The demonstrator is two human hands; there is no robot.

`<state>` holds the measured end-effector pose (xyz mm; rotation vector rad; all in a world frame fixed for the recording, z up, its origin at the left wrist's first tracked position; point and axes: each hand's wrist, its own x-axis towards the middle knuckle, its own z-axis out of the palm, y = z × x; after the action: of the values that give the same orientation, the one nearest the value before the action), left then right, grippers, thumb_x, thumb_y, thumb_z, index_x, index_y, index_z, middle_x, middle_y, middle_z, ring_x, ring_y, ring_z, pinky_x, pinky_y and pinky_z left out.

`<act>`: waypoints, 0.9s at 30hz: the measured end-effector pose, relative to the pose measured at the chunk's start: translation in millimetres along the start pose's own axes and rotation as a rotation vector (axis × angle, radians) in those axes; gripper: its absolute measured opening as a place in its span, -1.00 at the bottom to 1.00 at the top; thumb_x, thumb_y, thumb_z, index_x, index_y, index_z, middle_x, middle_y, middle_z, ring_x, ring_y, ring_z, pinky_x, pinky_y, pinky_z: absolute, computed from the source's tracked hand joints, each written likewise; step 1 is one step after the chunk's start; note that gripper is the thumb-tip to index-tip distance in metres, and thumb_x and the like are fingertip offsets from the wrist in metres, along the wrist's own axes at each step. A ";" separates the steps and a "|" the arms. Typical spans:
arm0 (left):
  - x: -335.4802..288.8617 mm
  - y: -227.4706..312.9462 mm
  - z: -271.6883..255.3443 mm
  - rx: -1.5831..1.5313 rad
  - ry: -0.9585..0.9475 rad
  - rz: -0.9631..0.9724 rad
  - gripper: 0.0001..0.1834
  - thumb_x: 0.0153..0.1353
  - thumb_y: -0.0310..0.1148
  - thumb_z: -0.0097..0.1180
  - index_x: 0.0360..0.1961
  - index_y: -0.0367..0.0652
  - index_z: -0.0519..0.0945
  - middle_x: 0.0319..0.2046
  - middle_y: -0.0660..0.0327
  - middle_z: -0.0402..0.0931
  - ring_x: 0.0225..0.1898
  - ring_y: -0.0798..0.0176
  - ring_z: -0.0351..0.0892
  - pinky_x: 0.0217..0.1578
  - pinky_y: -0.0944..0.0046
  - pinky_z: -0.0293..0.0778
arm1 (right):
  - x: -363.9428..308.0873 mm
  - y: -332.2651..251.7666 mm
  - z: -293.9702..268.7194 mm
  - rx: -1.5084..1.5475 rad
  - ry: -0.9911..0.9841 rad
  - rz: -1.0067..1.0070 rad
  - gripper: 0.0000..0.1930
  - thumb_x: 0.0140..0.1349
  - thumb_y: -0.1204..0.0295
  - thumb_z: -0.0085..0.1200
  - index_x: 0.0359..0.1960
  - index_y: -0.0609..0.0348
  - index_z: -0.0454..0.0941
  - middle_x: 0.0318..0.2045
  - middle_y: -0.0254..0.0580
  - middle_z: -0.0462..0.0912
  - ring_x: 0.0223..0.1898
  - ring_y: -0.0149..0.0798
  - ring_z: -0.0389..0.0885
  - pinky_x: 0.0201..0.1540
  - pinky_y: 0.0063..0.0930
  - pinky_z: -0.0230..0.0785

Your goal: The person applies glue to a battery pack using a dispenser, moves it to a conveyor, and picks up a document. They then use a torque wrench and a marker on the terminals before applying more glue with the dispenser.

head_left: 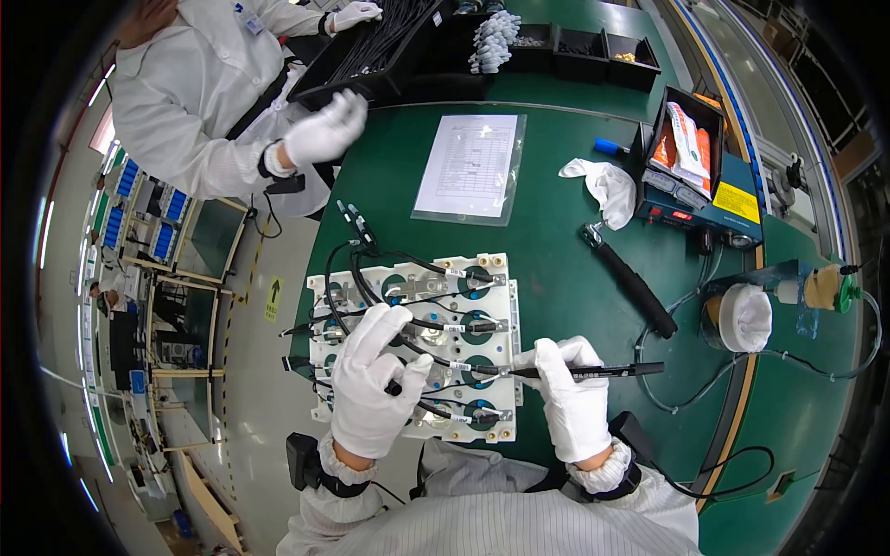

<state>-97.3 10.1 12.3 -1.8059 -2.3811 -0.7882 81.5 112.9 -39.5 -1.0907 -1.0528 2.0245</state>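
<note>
your left hand: white-gloved, pinching a short black cylindrical piece
your right hand: white-gloved, gripping a slim black pen
white rectangular perforated panel: beneath your hands, on the green counter

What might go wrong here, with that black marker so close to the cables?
If the black marker slips in the right hand, it might smear the white block or the glove. The left hand is in among the black cables, so it could tug one. The looped wire near the right wrist might snag.
</note>
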 end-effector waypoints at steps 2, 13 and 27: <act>-1.0 -2.1 -2.7 -0.016 0.030 0.024 -0.64 -0.06 -0.45 0.28 -0.79 -0.27 0.34 -0.06 -0.02 0.51 0.05 -0.12 0.45 0.00 0.04 0.39 | -1.2 -1.8 1.1 -0.085 0.005 -0.051 -0.79 0.32 0.37 0.03 -0.44 0.16 0.34 -0.43 -0.16 0.62 -0.41 -0.40 0.57 -0.26 -0.40 0.52; 12.5 37.6 -23.5 -0.183 0.099 -0.232 -0.71 -0.07 -0.35 0.33 -0.53 -0.13 0.39 -0.67 0.14 0.43 -0.59 0.01 0.50 -0.55 0.12 0.40 | -20.4 -92.8 71.7 -0.306 -0.347 -0.595 -0.82 0.07 0.56 0.26 -0.55 0.22 0.46 -0.55 -0.23 0.60 -0.50 -0.37 0.56 -0.40 -0.50 0.40; 33.3 -25.6 -53.5 -0.085 0.065 -0.190 -0.77 0.09 -0.20 0.20 -0.45 -0.10 0.48 -0.66 0.09 0.53 -0.60 -0.01 0.57 -0.56 0.05 0.48 | 7.5 -168.6 135.7 -0.529 -0.454 -0.517 -0.62 0.26 0.40 0.07 0.09 0.25 0.37 -0.20 -0.22 0.52 -0.31 -0.44 0.49 -0.31 -0.60 0.39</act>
<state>-145.0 12.2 60.7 -1.5709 -2.5401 -0.9657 -17.2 155.1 148.5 -0.4930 -1.9514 1.6307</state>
